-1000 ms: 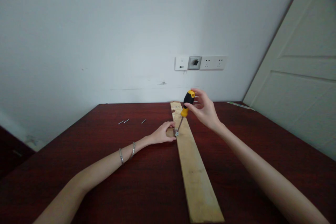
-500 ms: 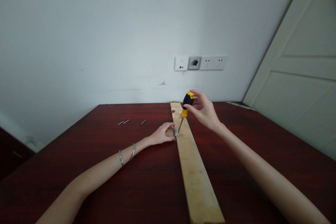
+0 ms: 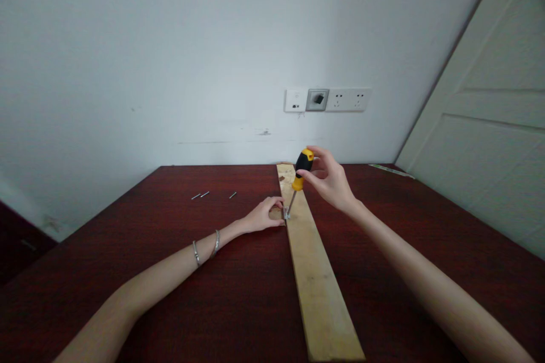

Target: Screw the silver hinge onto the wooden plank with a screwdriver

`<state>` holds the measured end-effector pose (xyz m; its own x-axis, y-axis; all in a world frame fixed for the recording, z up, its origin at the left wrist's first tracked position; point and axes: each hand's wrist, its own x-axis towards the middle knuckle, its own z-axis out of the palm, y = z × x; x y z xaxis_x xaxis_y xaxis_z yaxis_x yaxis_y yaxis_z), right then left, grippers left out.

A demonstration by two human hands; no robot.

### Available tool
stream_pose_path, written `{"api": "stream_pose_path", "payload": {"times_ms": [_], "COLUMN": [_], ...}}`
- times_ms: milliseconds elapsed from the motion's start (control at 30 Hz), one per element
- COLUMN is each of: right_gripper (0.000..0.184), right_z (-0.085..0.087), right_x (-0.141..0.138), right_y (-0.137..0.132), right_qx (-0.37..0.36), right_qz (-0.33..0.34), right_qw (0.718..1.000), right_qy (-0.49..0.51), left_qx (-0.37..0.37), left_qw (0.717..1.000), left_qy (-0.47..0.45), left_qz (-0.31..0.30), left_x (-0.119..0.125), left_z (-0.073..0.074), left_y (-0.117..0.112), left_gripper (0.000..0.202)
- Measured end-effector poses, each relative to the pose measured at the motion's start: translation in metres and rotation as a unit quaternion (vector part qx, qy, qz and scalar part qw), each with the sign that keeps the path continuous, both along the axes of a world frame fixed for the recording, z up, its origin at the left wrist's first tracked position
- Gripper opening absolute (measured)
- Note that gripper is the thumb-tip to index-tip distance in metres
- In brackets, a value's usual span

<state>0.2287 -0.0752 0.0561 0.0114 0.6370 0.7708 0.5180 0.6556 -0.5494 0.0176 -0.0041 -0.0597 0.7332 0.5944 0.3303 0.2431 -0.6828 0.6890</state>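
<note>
My right hand (image 3: 330,178) grips a screwdriver (image 3: 304,163) by its black and yellow handle. The shaft slants down, its tip at a small metal bracket (image 3: 286,213) on the left edge of a long wooden plank (image 3: 321,283). On the left, my left hand (image 3: 263,214) curls its thumb and fingers around a small wooden piece (image 3: 276,214) that lies against the plank beside the bracket. How firmly the fingertips press on it is hard to see, and the fine shape of the bracket is too small to make out.
Several loose screws or nails, among them one (image 3: 233,195), lie on the dark red table (image 3: 204,306) left of the plank. A flat pale strip (image 3: 390,171) rests at the back right. Behind stands a white wall with sockets (image 3: 348,100); a white door (image 3: 489,108) is at the right.
The view has shifted slightly. Both hands keep their grips, and the screwdriver stays at the bracket with hardly any visible movement.
</note>
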Motion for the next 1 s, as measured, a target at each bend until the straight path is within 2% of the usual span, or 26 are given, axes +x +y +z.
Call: {"api": "stream_pose_path", "payload": {"times_ms": [167, 433, 1000], "right_gripper": [0.05, 0.05, 0.052], "right_z": [0.0011, -0.0015, -0.0029], "right_x": [-0.0013, -0.0017, -0.0005], "right_y": [-0.002, -0.0017, 0.0047], "right_qx": [-0.001, 0.009, 0.029], "right_qz": [0.001, 0.005, -0.067], "right_qw": [1.0, 1.0, 0.997], "right_qy": [-0.004, -0.015, -0.02], "left_qx": [-0.002, -0.03, 0.011], "left_qw": [1.0, 0.999, 1.0], "left_qy": [-0.003, -0.029, -0.006], "left_qz": [0.001, -0.005, 0.003], "left_x": [-0.0001, -0.0004, -0.0006], "left_z": [-0.0007, -0.0078, -0.0059], "left_y": [0.0002, 0.0033, 0.0034], "left_gripper": [0.054, 0.046, 0.051]}}
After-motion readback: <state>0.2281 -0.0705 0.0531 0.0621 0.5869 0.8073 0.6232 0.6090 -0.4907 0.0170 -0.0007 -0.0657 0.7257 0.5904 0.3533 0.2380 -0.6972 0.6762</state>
